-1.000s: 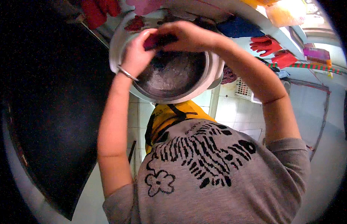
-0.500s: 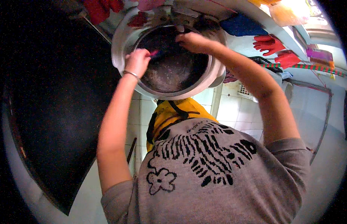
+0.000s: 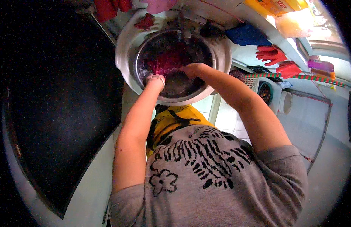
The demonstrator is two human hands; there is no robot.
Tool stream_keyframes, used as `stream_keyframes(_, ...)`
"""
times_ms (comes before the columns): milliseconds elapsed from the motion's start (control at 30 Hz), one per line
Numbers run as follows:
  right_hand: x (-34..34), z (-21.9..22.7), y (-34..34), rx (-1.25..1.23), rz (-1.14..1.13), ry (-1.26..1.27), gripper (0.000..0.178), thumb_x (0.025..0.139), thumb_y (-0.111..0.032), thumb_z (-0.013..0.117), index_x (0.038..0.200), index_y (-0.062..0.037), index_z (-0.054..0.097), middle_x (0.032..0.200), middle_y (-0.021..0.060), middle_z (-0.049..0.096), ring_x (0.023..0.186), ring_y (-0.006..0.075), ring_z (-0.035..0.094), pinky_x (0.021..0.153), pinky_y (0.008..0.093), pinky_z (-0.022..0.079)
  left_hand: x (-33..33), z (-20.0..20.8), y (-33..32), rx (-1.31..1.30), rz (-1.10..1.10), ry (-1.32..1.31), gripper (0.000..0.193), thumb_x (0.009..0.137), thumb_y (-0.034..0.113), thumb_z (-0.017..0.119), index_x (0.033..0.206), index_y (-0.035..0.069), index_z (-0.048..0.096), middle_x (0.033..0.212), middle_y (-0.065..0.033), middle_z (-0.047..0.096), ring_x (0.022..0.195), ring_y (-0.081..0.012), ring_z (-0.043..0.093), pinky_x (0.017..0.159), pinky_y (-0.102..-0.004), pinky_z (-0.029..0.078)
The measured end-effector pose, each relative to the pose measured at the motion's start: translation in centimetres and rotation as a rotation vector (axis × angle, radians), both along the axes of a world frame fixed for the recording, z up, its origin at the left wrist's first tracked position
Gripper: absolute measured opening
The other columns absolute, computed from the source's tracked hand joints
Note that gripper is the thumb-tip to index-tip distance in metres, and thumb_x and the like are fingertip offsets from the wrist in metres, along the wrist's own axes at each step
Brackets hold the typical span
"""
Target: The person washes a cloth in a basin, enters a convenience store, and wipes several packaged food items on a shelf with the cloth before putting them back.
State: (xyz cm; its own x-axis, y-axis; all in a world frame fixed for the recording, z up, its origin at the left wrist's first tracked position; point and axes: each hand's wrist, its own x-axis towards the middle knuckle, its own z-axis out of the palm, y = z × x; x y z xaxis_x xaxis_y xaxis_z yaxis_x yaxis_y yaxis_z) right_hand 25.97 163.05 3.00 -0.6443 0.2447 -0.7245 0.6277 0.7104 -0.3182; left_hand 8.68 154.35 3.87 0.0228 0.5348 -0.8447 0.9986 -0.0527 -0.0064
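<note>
A dark round basin sits inside a pale, rounded sink. Within the basin is a blurred, deep pink-red thing, perhaps cloth, whose kind I cannot make out. My left hand, with a band at the wrist, reaches over the near left part of the basin. It is closed at the bright pink end of that blurred thing; exactly what the fingers hold is hidden. From the right, my right hand dips into the basin beside it, its fingers lost in the dark. A faucet juts over the far rim.
A large black panel fills the left side. Red rubber gloves and a dark blue cloth hang at the upper right. A red-and-green striped pole crosses there, above a white bucket.
Both hands have come lower and closer together in the basin. My right hand has left the faucet area. Far more pink-red now shows in the basin.
</note>
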Motion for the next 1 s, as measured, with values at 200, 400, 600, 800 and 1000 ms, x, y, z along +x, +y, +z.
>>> stream_keyframes(200, 2.6, 8.5, 3.9, 0.069, -0.149, 0.427, 0.024, 0.076, -0.009, 0.058, 0.099, -0.0084, 0.060, 0.095, 0.0162, 0.061, 0.090, 0.0330, 0.058, 0.080, 0.0392, 0.047, -6.8, 6.0, -1.1, 0.625, 0.216, -0.446, 0.018, 0.072, 0.013, 0.066, 0.086, 0.005, 0.058, 0.084, -0.0187, 0.060, 0.082, -0.0360, 0.058, 0.071, -0.0416, 0.047)
stream_keyframes(400, 3.6, 23.6, 4.4, 0.381, -0.083, 0.833, 0.016, 0.079, -0.007, 0.058, 0.095, -0.0046, 0.059, 0.089, 0.0124, 0.056, 0.089, 0.0296, 0.054, 0.079, 0.0353, 0.045, -8.9, 18.2, -1.6, 0.925, 0.022, -0.329, 0.024, 0.071, 0.007, 0.062, 0.090, 0.006, 0.047, 0.084, -0.0154, 0.056, 0.078, -0.0372, 0.056, 0.065, -0.0451, 0.047)
stream_keyframes(600, 3.2, 26.9, 4.8, 0.363, -0.229, 0.899, 0.019, 0.084, -0.003, 0.052, 0.104, -0.0025, 0.056, 0.094, 0.0101, 0.058, 0.088, 0.0204, 0.057, 0.075, 0.0301, 0.046, -8.4, 23.0, -0.6, 1.161, 0.099, -0.442, 0.011, 0.079, 0.010, 0.054, 0.088, 0.004, 0.054, 0.082, -0.0164, 0.059, 0.074, -0.0341, 0.058, 0.063, -0.0400, 0.047)
stream_keyframes(800, -0.8, 19.5, 3.2, 0.014, -0.269, 0.923, 0.036, 0.084, 0.002, 0.050, 0.120, -0.0047, 0.049, 0.109, 0.0079, 0.058, 0.095, 0.0169, 0.054, 0.083, 0.0297, 0.044, -5.0, 15.7, 1.1, 1.176, 0.272, -0.745, 0.010, 0.082, 0.010, 0.052, 0.087, 0.002, 0.056, 0.084, -0.0180, 0.059, 0.078, -0.0350, 0.058, 0.068, -0.0397, 0.047)
stream_keyframes(1000, -4.1, 3.9, 1.7, 0.101, -0.037, 0.335, 0.035, 0.072, -0.017, 0.062, 0.105, -0.0073, 0.058, 0.105, 0.0169, 0.060, 0.097, 0.0312, 0.059, 0.080, 0.0392, 0.049, -1.0, 5.9, 1.1, 0.874, 0.199, -0.671, 0.017, 0.079, 0.012, 0.057, 0.092, 0.003, 0.059, 0.086, -0.0181, 0.059, 0.082, -0.0348, 0.057, 0.073, -0.0417, 0.047)
